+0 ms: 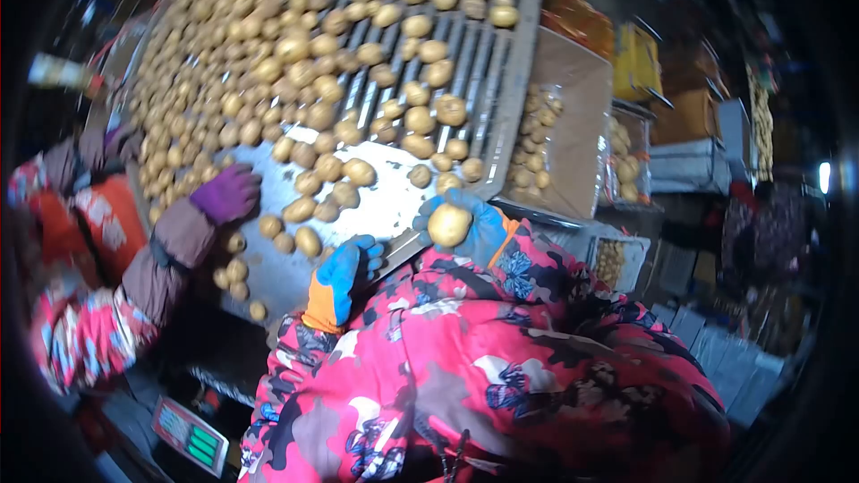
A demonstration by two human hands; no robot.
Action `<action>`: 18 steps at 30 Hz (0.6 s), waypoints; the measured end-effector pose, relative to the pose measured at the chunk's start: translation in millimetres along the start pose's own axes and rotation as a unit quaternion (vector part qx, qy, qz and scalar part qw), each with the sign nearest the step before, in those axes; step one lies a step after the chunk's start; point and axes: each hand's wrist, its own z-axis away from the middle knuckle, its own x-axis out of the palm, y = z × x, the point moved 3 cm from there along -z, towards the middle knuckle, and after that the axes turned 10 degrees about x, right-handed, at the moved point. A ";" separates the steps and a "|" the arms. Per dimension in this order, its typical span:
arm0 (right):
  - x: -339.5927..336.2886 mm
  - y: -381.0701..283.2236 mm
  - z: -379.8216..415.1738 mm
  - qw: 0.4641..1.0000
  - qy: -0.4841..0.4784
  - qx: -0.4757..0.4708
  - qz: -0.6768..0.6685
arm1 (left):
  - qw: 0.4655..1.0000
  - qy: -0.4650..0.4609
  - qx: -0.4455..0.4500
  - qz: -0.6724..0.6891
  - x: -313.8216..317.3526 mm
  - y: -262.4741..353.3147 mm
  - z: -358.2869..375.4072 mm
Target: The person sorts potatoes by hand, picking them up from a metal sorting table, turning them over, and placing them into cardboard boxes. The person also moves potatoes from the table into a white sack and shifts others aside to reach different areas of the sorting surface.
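My right hand (483,231), in a blue glove with an orange cuff, is closed around a pale round potato (449,224) just above the near edge of the sorting table. My left hand (349,270), gloved the same way, hovers by the metal rim with fingers loosely bent and slightly apart, and I see nothing in it. Several loose potatoes (307,241) lie on the shiny metal tray (385,170) in front of both hands. Beyond them, a large heap of potatoes (259,45) spreads over the rollers (483,63).
At the left, a co-worker's purple-gloved hand (225,194) reaches onto the tray among potatoes. A cardboard box lined with plastic (573,125) holds potatoes at the right. Crates (684,165) and bags stand further right. A scale with a green display (190,436) is at the lower left.
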 end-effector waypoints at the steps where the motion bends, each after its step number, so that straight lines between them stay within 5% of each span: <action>1: -0.3 -6.5 24.7 0.998 0.032 0.010 0.044 | 0.999 -0.024 0.004 -0.027 14.6 7.8 0.3; 2: -22.4 -11.1 28.4 0.995 0.007 -0.089 0.035 | 0.999 -0.037 -0.006 -0.037 24.1 12.3 -4.9; 3: -28.2 -33.2 57.2 0.993 0.068 -0.093 0.032 | 0.997 -0.042 -0.009 -0.071 32.9 15.8 -8.6; 4: -62.8 -48.4 61.8 0.993 -0.006 -0.090 -0.077 | 0.993 -0.045 -0.011 -0.105 39.6 18.2 -11.8; 5: -74.9 -71.0 87.2 0.966 0.096 -0.238 -0.017 | 0.992 -0.054 -0.019 -0.113 46.1 19.0 -15.0; 8: -156.1 -113.3 150.1 0.922 0.093 -0.324 -0.190 | 0.926 -0.141 0.050 -0.346 65.8 22.3 -26.1; 10: -232.0 -108.0 166.2 0.882 0.164 -0.426 -0.116 | 0.907 -0.169 0.031 -0.385 70.7 20.6 -33.7; 12: -309.5 -98.3 168.2 0.829 0.231 -0.508 -0.036 | 0.967 -0.100 -0.066 -0.227 65.3 6.7 -39.5; 14: -231.8 -101.1 173.3 0.854 0.293 -0.390 -0.181 | 0.976 -0.040 -0.152 -0.150 66.5 6.9 -49.4; 15: -210.0 -105.6 165.9 0.871 0.311 -0.344 -0.166 | 0.970 0.024 -0.234 -0.068 69.3 5.9 -50.5; 18: -164.8 -132.9 117.5 0.911 0.341 -0.231 -0.010 | 0.969 0.014 -0.241 -0.045 58.2 1.2 -54.5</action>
